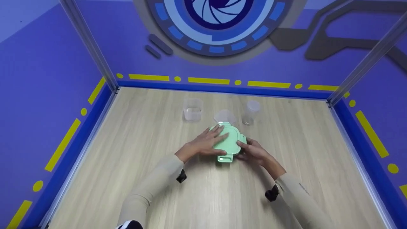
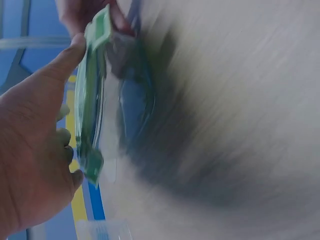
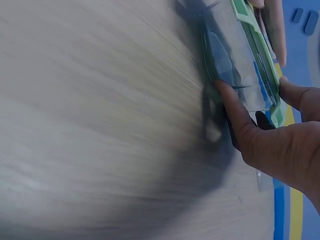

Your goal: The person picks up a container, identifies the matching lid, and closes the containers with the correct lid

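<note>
Green-lidded container (image 1: 228, 142) sat mid-counter (image 1: 127, 133). Left hand (image 1: 208, 141) lay flat on lid, fingers straight, apparently steadying it. Right hand (image 1: 252, 152) gripped container's side, thumb at lid edge. 2 clear cups (image 1: 193, 109) stood behind.

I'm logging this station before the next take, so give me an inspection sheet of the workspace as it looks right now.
Surface: light wood-grain table, walled in purple.
Job's things: clear container with green lid, mid-table.
Clutter: square clear tub, clear round lid, clear lidded jar, all behind the container.
Hands: left hand lies flat on the lid; right hand grips the container's right edge.
Cables: nothing seen.
Surroundings: purple walls with yellow dashes, blue circular emblem, metal corner posts.
</note>
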`<state>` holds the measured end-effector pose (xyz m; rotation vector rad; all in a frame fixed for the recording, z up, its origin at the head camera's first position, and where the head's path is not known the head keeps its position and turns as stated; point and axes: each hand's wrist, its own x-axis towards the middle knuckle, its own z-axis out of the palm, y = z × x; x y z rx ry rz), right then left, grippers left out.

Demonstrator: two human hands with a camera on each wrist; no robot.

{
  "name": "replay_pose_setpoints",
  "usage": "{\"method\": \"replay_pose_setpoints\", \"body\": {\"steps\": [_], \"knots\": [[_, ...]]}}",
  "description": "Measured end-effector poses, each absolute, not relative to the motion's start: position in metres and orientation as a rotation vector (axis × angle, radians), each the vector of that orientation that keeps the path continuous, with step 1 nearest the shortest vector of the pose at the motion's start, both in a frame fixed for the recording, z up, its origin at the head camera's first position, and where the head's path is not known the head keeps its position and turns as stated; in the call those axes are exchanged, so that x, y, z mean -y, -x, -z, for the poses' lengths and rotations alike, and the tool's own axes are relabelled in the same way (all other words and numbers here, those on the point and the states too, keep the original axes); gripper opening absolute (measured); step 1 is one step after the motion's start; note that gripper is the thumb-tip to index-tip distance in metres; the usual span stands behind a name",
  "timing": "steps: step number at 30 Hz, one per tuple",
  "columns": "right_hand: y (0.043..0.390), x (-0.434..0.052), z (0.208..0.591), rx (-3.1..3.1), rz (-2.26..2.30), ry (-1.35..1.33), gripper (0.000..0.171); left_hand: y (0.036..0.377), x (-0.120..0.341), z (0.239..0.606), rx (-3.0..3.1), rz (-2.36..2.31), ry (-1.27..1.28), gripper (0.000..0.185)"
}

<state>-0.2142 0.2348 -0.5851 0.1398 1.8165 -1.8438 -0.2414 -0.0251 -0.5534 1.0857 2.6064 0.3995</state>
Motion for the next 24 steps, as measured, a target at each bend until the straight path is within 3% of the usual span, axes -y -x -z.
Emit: {"method": "replay_pose_setpoints", "body": {"steps": [6, 12, 18, 24], "knots": [[0.208, -0.226, 0.576, -2.225, 1.726, -0.152, 0.063, 0.238, 0.018, 0.565, -2.688, -0.202, -1.152, 0.08], [0.21, -0.213, 0.555, -2.725, 1.242, -0.04, 0.023, 0.239, 0.019, 0.576, -2.777, -0.182, -1.202, 0.078], [0.217, -0.211, 0.548, -2.615, 1.23, -0.09, 0.034, 0.241, 0.019, 0.58, -2.786, -0.225, -1.235, 0.077], [0.224, -0.214, 0.547, -2.446, 1.348, -0.172, 0.026, 0.238, 0.018, 0.582, -2.786, -0.213, -1.239, 0.077]]}}
